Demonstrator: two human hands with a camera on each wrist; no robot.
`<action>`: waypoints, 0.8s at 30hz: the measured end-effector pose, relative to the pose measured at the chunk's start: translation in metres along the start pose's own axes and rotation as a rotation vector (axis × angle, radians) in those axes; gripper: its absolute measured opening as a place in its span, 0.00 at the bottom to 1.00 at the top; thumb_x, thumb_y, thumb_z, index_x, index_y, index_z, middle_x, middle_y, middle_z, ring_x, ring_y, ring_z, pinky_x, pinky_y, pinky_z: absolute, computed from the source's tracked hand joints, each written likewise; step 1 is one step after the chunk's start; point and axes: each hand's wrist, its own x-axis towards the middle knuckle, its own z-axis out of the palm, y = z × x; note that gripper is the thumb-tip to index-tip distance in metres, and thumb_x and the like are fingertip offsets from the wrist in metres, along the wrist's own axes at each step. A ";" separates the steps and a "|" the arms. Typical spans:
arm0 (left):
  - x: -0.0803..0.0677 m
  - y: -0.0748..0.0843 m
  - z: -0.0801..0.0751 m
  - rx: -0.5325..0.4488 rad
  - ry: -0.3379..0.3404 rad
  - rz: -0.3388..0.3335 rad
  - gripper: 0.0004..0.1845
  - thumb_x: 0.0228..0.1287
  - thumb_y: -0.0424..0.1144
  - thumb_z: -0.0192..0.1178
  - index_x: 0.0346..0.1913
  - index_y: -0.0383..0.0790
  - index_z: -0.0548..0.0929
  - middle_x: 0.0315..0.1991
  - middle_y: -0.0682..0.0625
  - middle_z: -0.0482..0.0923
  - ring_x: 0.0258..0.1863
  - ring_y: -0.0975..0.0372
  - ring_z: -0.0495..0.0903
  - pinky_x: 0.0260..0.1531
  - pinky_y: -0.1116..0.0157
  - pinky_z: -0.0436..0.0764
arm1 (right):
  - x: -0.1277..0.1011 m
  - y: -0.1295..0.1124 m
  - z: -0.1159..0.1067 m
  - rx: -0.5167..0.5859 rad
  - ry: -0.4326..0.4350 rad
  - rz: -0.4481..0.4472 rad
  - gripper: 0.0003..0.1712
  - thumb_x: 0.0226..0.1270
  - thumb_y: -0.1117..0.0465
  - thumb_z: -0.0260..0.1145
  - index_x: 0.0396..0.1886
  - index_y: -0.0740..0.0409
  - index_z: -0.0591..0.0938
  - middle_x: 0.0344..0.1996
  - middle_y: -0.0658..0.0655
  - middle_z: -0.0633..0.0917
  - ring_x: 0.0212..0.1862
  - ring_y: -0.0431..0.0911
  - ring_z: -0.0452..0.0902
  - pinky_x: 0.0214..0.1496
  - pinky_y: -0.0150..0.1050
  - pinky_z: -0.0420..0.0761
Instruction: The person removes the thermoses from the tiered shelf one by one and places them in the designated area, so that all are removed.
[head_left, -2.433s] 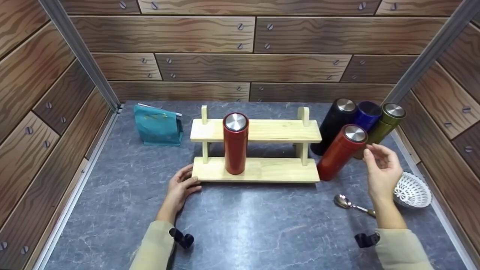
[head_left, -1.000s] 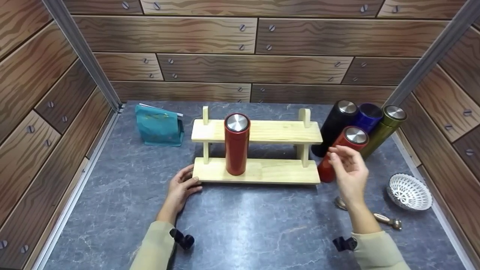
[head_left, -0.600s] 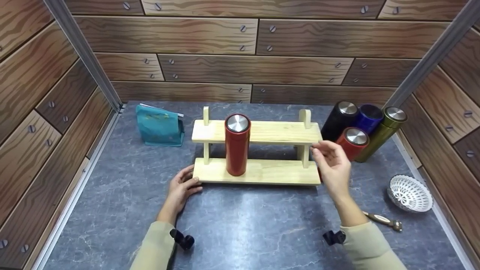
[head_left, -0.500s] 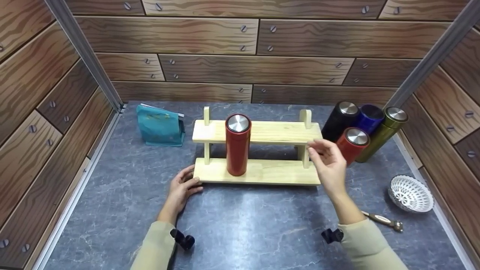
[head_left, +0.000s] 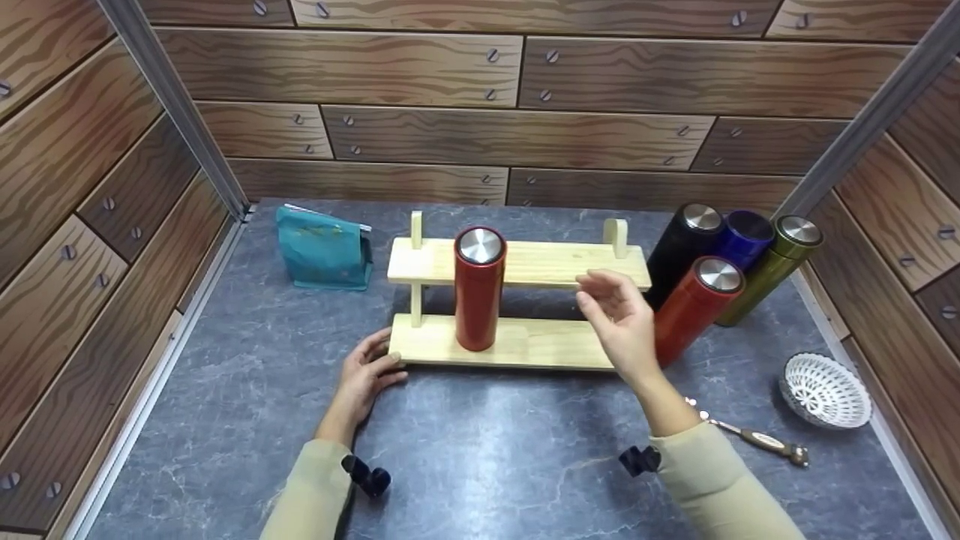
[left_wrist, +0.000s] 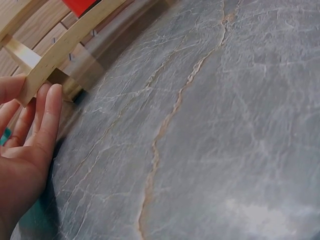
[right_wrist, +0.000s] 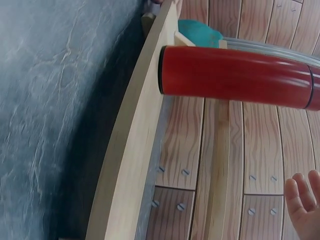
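Note:
My left hand (head_left: pixel 366 377) pinches the left end of a two-tier wooden shelf (head_left: pixel 540 341), thumb on top of the lower board and fingers beneath, as the left wrist view shows. A dark red thermos flask (head_left: pixel 478 300) stands upright on the lower board. My right hand (head_left: pixel 621 319) hovers in front of the shelf's right end, fingers loosely bent, holding nothing. It hides the shelf's right support and corner. Just right of it, a brighter red flask (head_left: pixel 694 311) stands on the table. In the right wrist view, the right hand (right_wrist: pixel 305 205) is apart from the flask (right_wrist: pixel 235 75).
Black (head_left: pixel 686 236), blue (head_left: pixel 744 236) and olive green (head_left: pixel 780 259) flasks stand together at back right. A white woven basket (head_left: pixel 825 390) and a spoon (head_left: pixel 765 441), partly hidden by the right arm, lie in front. A teal pouch (head_left: pixel 322 251) stands at back left.
My right hand has moved left from beside the flasks, past the brighter red flask, to the shelf's right end. The left hand keeps its hold, and the shelf stays put.

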 end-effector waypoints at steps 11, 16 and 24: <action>0.000 -0.001 0.000 -0.017 0.000 0.010 0.30 0.56 0.25 0.61 0.63 0.37 0.69 0.52 0.39 0.69 0.34 0.53 0.78 0.34 0.57 0.83 | 0.001 -0.005 0.029 0.008 -0.105 0.018 0.20 0.57 0.81 0.60 0.50 0.81 0.69 0.46 0.76 0.76 0.47 0.70 0.71 0.45 0.38 0.80; 0.000 -0.001 0.000 -0.018 0.005 0.004 0.30 0.56 0.24 0.62 0.63 0.37 0.69 0.52 0.39 0.70 0.34 0.53 0.78 0.33 0.57 0.83 | 0.003 -0.004 0.039 0.020 -0.145 0.030 0.22 0.56 0.80 0.61 0.52 0.80 0.69 0.48 0.75 0.75 0.50 0.70 0.70 0.48 0.46 0.78; 0.000 0.000 0.001 -0.020 0.011 0.004 0.30 0.55 0.25 0.62 0.63 0.37 0.69 0.52 0.39 0.69 0.34 0.53 0.79 0.33 0.58 0.83 | 0.009 -0.004 0.053 0.046 -0.194 0.043 0.26 0.56 0.79 0.63 0.55 0.79 0.67 0.52 0.75 0.73 0.53 0.68 0.69 0.51 0.58 0.73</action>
